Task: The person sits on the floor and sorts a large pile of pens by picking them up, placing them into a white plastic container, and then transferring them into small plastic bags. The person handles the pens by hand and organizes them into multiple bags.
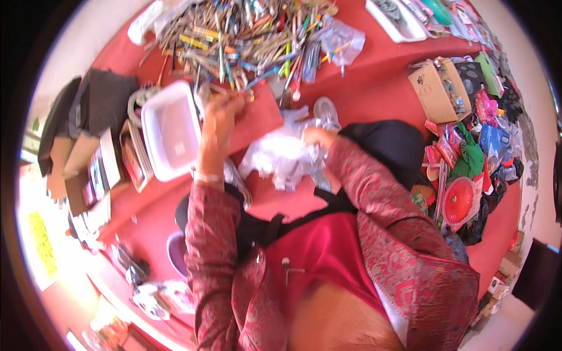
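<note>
Head view: at upper centre, the left hand reaches the lower edge of the pen pile, fingers pinched; what it grips is too small to tell. At centre, the right hand clutches crumpled clear plastic bags on the red worktop, right of a white tray.
</note>
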Available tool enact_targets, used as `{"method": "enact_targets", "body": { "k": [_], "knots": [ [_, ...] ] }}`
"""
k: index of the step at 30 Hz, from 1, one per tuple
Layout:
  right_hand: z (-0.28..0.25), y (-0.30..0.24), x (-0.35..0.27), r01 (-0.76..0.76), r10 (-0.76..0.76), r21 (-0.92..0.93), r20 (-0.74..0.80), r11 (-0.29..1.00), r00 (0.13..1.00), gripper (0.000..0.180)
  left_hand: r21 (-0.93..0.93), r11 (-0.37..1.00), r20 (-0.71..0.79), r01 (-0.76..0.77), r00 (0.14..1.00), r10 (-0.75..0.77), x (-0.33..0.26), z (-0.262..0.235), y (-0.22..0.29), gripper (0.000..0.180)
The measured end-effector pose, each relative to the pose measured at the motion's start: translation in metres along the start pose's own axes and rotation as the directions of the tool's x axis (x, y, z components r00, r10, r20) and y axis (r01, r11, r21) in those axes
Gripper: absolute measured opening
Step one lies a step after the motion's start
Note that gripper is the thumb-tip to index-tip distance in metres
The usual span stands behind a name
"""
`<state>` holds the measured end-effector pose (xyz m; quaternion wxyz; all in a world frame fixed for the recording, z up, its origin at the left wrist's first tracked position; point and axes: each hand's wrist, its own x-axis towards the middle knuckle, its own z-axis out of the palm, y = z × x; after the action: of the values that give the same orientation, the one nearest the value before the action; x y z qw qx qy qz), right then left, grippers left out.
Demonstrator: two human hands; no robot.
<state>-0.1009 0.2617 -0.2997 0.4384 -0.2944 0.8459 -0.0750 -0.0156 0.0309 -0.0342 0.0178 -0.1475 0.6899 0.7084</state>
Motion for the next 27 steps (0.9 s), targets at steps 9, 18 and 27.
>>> {"method": "enact_targets", "body": {
  "k": [9, 18, 27],
  "knots": [
    [-0.185, -0.067, -0.096, 0.291, -0.245, 0.377, -0.165, 0.879, 0.955, 0.022, -0.195, 0.980, -0.179, 0.048, 0.980, -0.084, -0.002, -0.015, -0.008, 0.027],
    [-0.224, -0.094, -0.171, 0.588, -0.326, 0.744, -0.668, -0.317, 0.669, 0.031, -0.536, 0.734, 0.218, 0.418, 0.908, -0.357, -0.010, 0.000, -0.011, 0.055],
    [-0.214, -0.166, -0.164, 0.364, -0.267, 0.914, -0.311, 0.178, 0.912, 0.017, -0.826, 0.543, -0.060, -0.152, 0.981, 0.183, 0.007, 0.011, 0.001, 0.042]
  ]
}}
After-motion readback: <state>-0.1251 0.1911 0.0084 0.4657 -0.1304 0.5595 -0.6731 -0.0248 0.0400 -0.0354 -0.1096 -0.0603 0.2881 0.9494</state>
